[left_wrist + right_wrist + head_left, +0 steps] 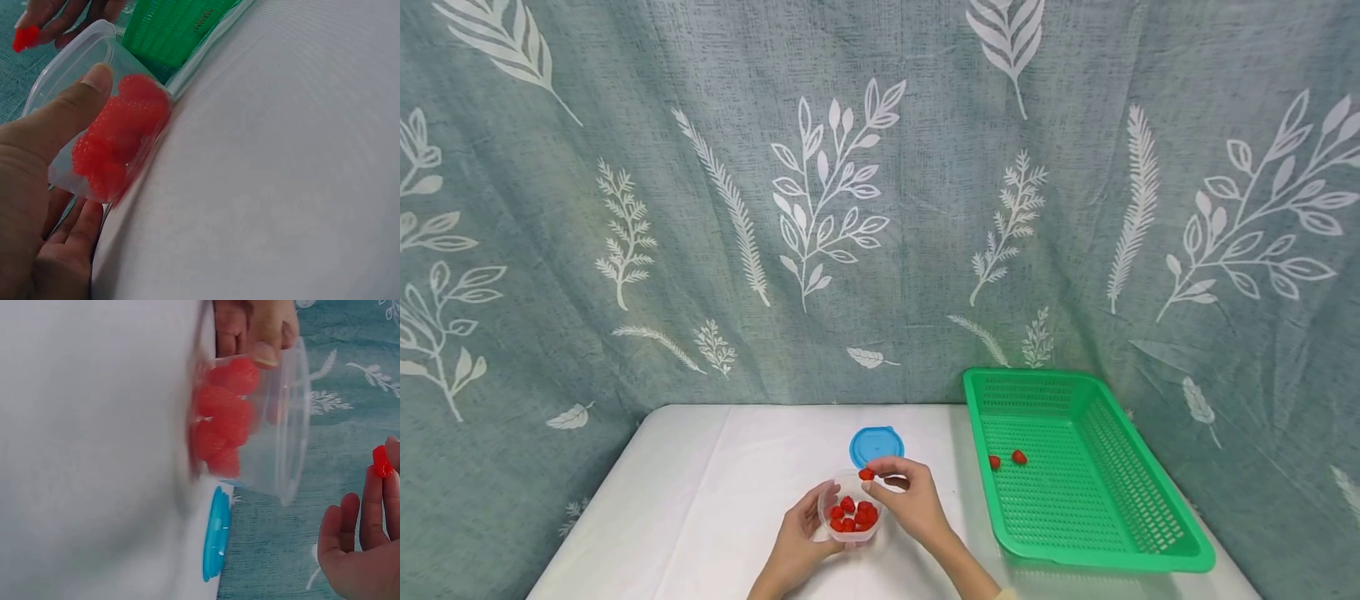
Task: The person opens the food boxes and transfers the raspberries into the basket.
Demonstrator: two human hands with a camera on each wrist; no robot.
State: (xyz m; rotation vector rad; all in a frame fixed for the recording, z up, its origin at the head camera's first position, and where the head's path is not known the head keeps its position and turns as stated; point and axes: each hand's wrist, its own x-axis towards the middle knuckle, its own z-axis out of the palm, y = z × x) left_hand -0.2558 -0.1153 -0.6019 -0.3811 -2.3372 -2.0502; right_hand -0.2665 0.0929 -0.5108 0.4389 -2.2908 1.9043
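Observation:
My left hand holds a clear plastic container, with the thumb on its near wall and the fingers round the other side. Several small red strawberries lie piled in its bottom. Between the thumb and fingertips of my right hand, a single strawberry is pinched above the container's rim. The right wrist view shows the container upright on the white table, its top uncovered. Just behind it lies a round blue lid.
A green plastic basket with slotted walls stands to the right. It has two strawberries near its left side. The white table extends to the left, and a grey-green leaf-patterned curtain hangs behind it.

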